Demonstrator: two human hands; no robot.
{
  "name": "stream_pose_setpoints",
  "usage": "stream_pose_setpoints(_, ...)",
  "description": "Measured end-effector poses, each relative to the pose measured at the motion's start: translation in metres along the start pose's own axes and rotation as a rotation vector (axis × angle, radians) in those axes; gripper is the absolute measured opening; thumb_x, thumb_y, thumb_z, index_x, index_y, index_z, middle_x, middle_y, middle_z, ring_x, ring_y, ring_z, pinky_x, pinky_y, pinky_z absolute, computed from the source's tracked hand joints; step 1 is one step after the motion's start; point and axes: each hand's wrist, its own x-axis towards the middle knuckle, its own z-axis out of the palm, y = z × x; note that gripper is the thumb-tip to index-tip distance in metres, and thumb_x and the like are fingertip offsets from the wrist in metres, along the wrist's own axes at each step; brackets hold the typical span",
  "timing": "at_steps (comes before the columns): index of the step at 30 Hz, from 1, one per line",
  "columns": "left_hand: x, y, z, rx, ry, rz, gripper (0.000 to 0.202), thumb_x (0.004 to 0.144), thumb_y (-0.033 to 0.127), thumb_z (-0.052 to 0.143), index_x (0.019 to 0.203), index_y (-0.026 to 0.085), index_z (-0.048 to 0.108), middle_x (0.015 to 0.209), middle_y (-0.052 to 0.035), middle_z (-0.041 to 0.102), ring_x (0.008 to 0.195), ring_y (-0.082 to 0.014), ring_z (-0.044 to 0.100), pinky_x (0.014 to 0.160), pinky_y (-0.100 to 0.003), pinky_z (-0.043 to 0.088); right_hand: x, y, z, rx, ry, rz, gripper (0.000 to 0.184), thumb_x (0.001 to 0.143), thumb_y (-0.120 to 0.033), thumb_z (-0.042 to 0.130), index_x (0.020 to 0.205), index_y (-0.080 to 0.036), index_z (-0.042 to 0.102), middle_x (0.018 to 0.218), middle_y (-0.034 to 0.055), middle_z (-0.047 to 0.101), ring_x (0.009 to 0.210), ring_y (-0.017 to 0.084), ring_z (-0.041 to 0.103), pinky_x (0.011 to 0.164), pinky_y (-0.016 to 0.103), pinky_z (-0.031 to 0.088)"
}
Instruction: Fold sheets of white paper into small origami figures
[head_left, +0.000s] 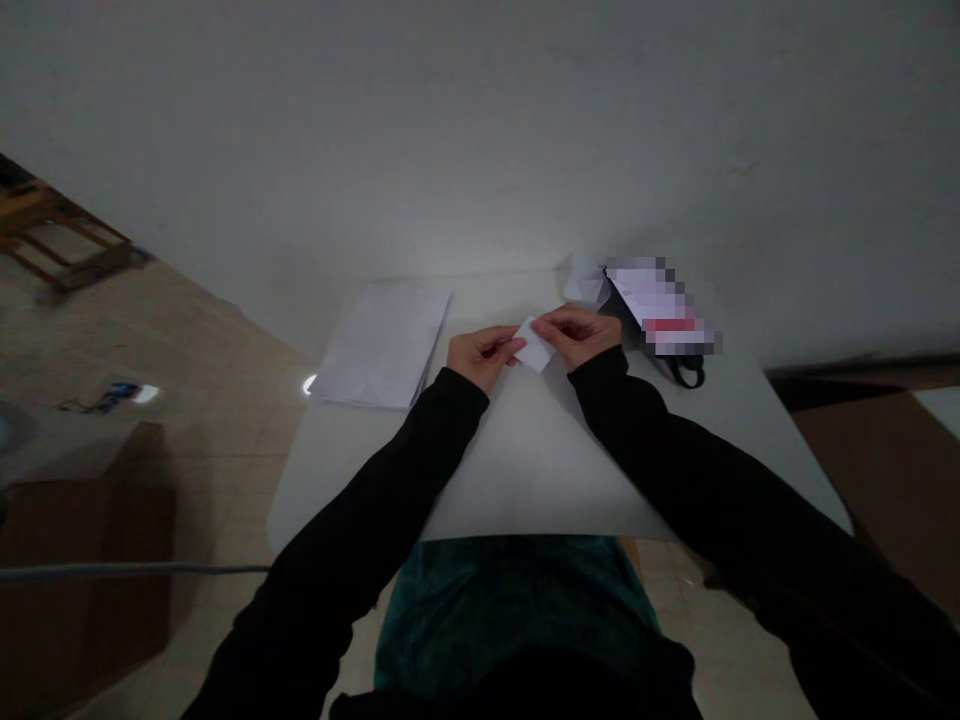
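One brown, box-shaped object stands on the glossy tan tiled floor at the far left, apart from the white, round-cornered table. On the table's left side lies a flat stack of plain white paper sheets, just beyond the left hand; set there, it probably leaves the middle for working while the sheets are in easy reach.

Next comes the left hand, its thumb and fingers pinched together on the left corner of a small, folded-looking white piece of paper. That piece is between the two hands, over the middle of the table, tilted so that a corner points toward the wearer. The right hand grips its upper right edge between thumb and fingers. Pinching from both sides seems meant to steady so small a piece and control its edges; whether it touches the tabletop I cannot tell.

Just behind the right hand sits another white, creased-looking paper. Farther right is a pale rectangular object with a red band, obscured by pixelation, with a black looped strap beside it, apparently set aside from the handwork.
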Motion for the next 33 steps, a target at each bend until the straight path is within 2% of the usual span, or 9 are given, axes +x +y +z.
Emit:
stream_pose_setpoints(4,-0.001,0.001,-0.004,0.16,-0.053,0.09,0.026,0.079,0.031,0.062,0.098,0.015,0.071,0.078,-0.0036,0.071,0.057,-0.0091,0.059,0.055,-0.022,0.05,0.0,0.001,0.001,0.024,-0.011,0.026,0.004,0.067,-0.025,0.071,0.069,-0.021,0.07,0.067,-0.001,0.064,0.057,0.011,0.057,0.051,0.026,0.046)
stream_pose_setpoints(8,-0.001,0.005,-0.007,0.323,-0.073,0.203,0.025,0.082,0.03,0.059,0.097,0.015,0.071,0.069,-0.0019,0.068,0.057,-0.0092,0.058,0.057,-0.021,0.048,0.0,-0.001,0.001,0.038,-0.033,0.04,0.007,0.067,-0.026,0.072,0.066,-0.02,0.067,0.066,-0.0015,0.063,0.057,0.011,0.056,0.052,0.026,0.046)
stream_pose_setpoints(15,-0.003,0.01,-0.004,0.392,-0.116,0.289,0.023,0.083,0.031,0.058,0.094,0.015,0.071,0.069,-0.0025,0.067,0.059,-0.0095,0.058,0.058,-0.021,0.047,0.0,-0.001,-0.001,0.088,-0.091,0.046,0.007,0.07,-0.022,0.067,0.066,-0.019,0.061,0.063,-0.0038,0.056,0.056,0.008,0.049,0.051,0.024,0.04)
stream_pose_setpoints(21,-0.004,0.011,-0.004,0.369,-0.073,0.229,0.022,0.081,0.031,0.06,0.093,0.017,0.071,0.073,-0.0028,0.07,0.058,-0.0098,0.059,0.059,-0.023,0.049,0.001,0.003,-0.002,0.136,-0.106,0.119,0.009,0.068,-0.028,0.071,0.068,-0.021,0.065,0.067,-0.0023,0.061,0.062,0.011,0.055,0.06,0.027,0.045)
stream_pose_setpoints(25,-0.003,0.007,0.0,0.24,-0.01,0.09,0.022,0.077,0.033,0.063,0.091,0.017,0.071,0.073,-0.0029,0.07,0.056,-0.0103,0.06,0.055,-0.023,0.05,0.0,0.007,0.002,0.19,-0.051,0.227,0.016,0.064,-0.033,0.075,0.07,-0.021,0.066,0.072,-0.0008,0.066,0.062,0.011,0.059,0.062,0.029,0.05)
stream_pose_setpoints(29,0.0,0.003,0.002,0.044,0.145,-0.009,0.025,0.075,0.033,0.064,0.09,0.015,0.07,0.074,-0.0038,0.071,0.057,-0.011,0.062,0.055,-0.024,0.053,-0.003,0.008,0.008,0.187,-0.011,0.278,0.024,0.06,-0.038,0.076,0.073,-0.019,0.068,0.06,-0.0019,0.063,0.049,0.01,0.054,0.05,0.026,0.048)
stream_pose_setpoints(31,0.001,0.004,0.002,0.031,0.189,-0.007,0.024,0.074,0.033,0.064,0.088,0.014,0.069,0.075,-0.0042,0.071,0.058,-0.0113,0.062,0.056,-0.024,0.053,-0.004,0.007,0.009,0.168,-0.025,0.286,0.025,0.06,-0.039,0.076,0.071,-0.018,0.067,0.053,-0.0034,0.059,0.043,0.009,0.05,0.044,0.025,0.046)
stream_pose_setpoints(33,0.001,0.006,0.0,0.087,0.185,0.015,0.022,0.073,0.033,0.065,0.086,0.015,0.069,0.073,-0.0036,0.07,0.059,-0.0113,0.062,0.057,-0.024,0.053,-0.004,0.007,0.007,0.146,-0.043,0.29,0.025,0.061,-0.039,0.076,0.067,-0.018,0.065,0.049,-0.0042,0.056,0.042,0.009,0.049,0.043,0.025,0.044)
